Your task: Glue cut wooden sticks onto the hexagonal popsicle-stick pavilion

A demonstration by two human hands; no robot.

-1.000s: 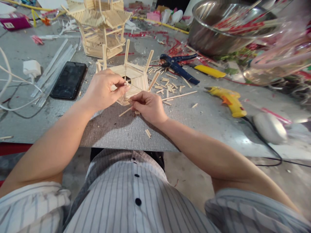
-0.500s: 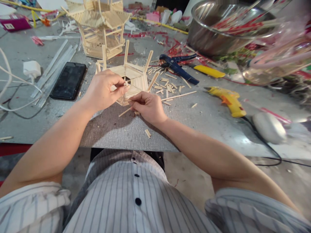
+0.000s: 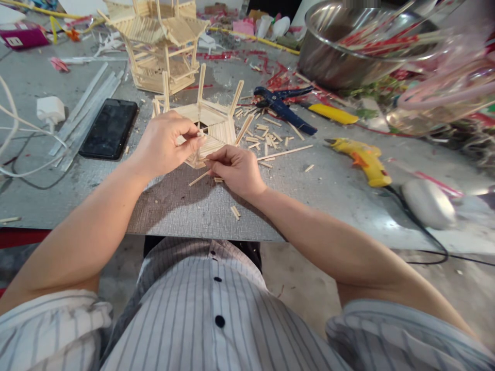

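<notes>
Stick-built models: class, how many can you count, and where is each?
2: the taller model stands at the back, left of centre; the lower model sits nearer, partly covered by the left hand and right hand. No others show.

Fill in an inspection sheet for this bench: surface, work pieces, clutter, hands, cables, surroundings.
Surface: grey table, strewn with stick offcuts.
Work pieces: stick frame with uprights; taller stick model behind.
Clutter: phone, blue hand tool, yellow glue gun, metal bowl.
Hands: left hand pinches a small pale piece; right hand pinched at the frame's near side, contents unclear.
Cables: white cord by charger; black cord from glue gun.
Surroundings: grey floor below.
</notes>
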